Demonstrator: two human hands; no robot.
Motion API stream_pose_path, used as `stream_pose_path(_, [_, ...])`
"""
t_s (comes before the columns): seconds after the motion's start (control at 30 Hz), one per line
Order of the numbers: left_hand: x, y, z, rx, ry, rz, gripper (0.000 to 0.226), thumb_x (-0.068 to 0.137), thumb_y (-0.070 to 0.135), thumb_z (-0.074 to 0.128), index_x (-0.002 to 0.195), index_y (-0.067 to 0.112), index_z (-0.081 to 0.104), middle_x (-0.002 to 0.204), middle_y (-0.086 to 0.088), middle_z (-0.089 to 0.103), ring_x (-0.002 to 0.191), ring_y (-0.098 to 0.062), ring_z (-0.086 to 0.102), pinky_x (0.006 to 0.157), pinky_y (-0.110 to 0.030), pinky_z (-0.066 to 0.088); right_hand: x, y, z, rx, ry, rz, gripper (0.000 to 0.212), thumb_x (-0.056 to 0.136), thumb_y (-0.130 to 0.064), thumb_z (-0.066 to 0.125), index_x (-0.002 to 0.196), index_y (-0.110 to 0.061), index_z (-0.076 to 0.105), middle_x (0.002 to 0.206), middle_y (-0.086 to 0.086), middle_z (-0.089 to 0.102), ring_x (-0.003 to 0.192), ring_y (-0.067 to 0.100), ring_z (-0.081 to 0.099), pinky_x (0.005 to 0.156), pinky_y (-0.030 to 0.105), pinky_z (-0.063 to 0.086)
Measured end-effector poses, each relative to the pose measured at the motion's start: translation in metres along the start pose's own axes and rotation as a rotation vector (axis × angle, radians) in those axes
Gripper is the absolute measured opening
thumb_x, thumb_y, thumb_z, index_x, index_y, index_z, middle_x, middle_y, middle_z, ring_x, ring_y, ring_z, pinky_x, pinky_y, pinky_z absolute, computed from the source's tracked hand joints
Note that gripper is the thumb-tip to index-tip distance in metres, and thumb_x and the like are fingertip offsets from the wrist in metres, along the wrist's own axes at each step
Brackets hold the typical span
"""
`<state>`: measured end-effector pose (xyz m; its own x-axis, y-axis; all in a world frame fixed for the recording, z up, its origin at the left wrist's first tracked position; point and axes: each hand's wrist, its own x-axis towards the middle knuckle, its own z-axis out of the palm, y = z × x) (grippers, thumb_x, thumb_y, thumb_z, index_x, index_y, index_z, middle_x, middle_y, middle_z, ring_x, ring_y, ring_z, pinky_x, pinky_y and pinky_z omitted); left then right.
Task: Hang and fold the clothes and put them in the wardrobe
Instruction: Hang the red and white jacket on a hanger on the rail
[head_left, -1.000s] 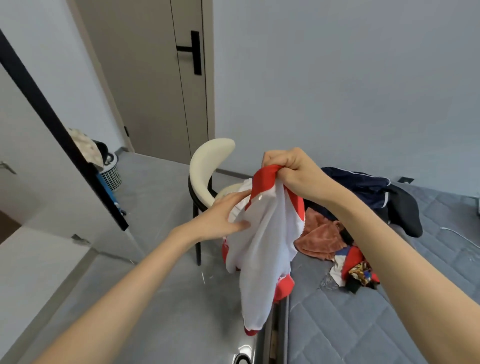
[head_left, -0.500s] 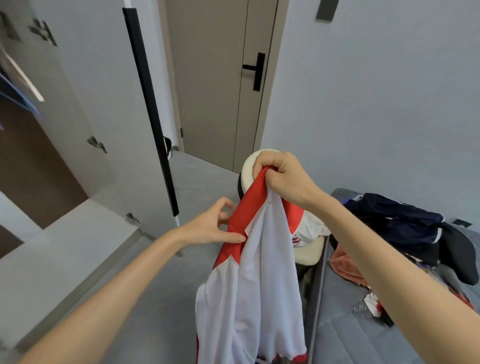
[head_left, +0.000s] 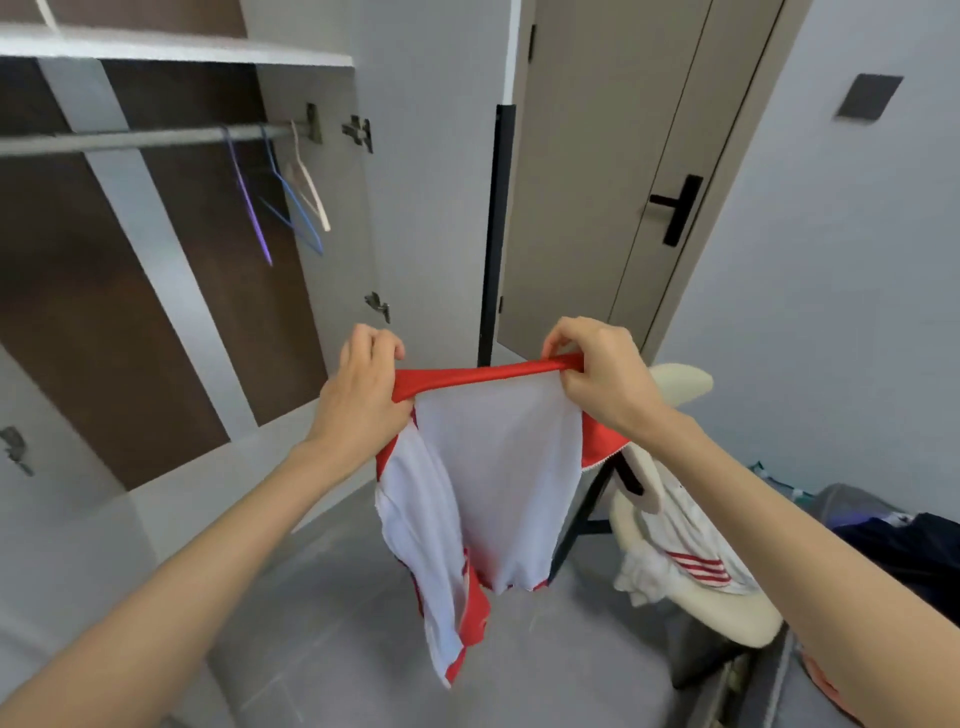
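Note:
A white garment with red trim (head_left: 493, 467) hangs in the air in front of me, its red top edge stretched level between both hands. My left hand (head_left: 358, 395) grips the left end of that edge and my right hand (head_left: 597, 374) pinches the right end. The open wardrobe (head_left: 156, 270) fills the left side, with a metal rail (head_left: 130, 139) near its top. Three bare hangers (head_left: 291, 202), purple, blue and white, hang at the rail's right end, above and left of my left hand.
A cream chair (head_left: 696, 603) with a white and red-striped garment (head_left: 685, 566) on its seat stands at the right. Dark clothes (head_left: 904, 551) lie on the bed at the far right. The wardrobe door's black edge (head_left: 491, 234) stands behind the garment, a closed room door (head_left: 623, 182) beyond.
The view turned left toward the open wardrobe. My hands moved apart and stretched the garment's red edge flat, where it hung bunched from my right hand before.

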<state>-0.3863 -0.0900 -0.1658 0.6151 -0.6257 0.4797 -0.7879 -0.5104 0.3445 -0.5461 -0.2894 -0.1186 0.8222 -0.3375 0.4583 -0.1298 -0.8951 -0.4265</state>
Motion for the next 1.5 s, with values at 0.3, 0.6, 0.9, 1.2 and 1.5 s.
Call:
stream_pose_path(0.3, [0.055,-0.049,-0.089,-0.048,0.213,-0.011,0.026,0.077,-0.013,0.047,0.092,0.007,0.042,0.093,-0.008,0.043,0.072,-0.029,0.047,0.063,-0.047,0.043,0.091,-0.025,0.043,-0.075,0.034,-0.113,0.038,0.068,0.016,0.043,0.096,-0.008,0.052,0.087,0.006,0.061,0.082,0.032,0.054,0.070,0.040,0.048])
stream_pose_path(0.6, [0.075,-0.164,-0.070,0.062,0.167,-0.355,0.005,0.099,0.019,0.046,0.094,0.019,0.049,0.089,0.000,0.061,0.072,-0.011,0.057,0.065,-0.023,0.049,0.193,-0.020,0.128,0.137,-0.151,-0.049,0.036,0.078,0.011,0.045,0.102,-0.006,0.066,0.098,0.011,0.071,0.093,0.030,0.062,0.080,0.032,0.047])
stream_pose_path(0.9, [0.126,-0.233,-0.080,0.087,0.129,-0.547,0.017,0.103,0.028,0.034,0.094,0.019,0.045,0.077,0.000,0.058,0.069,-0.016,0.057,0.059,-0.030,0.041,0.319,-0.035,0.203,0.263,-0.301,-0.221,0.027,0.090,0.006,0.044,0.104,-0.004,0.065,0.102,0.015,0.068,0.095,0.028,0.058,0.074,0.026,0.034])
stream_pose_path(1.2, [0.154,-0.301,-0.083,0.213,0.006,-0.635,0.026,0.089,0.056,0.048,0.085,0.031,0.054,0.079,0.013,0.056,0.071,-0.009,0.056,0.065,-0.023,0.045,0.399,-0.058,0.283,0.210,-0.547,-0.281,0.027,0.088,0.001,0.050,0.105,-0.011,0.069,0.105,0.007,0.069,0.102,0.024,0.061,0.088,0.028,0.043])
stream_pose_path(1.5, [0.217,-0.404,-0.095,0.144,0.253,-0.665,0.024,0.096,0.040,0.049,0.104,0.023,0.063,0.095,0.004,0.064,0.084,-0.012,0.059,0.081,-0.033,0.054,0.466,-0.114,0.376,0.272,-0.743,-0.207,0.030,0.084,0.004,0.048,0.098,-0.013,0.068,0.094,0.009,0.071,0.068,0.021,0.069,0.055,0.028,0.058])
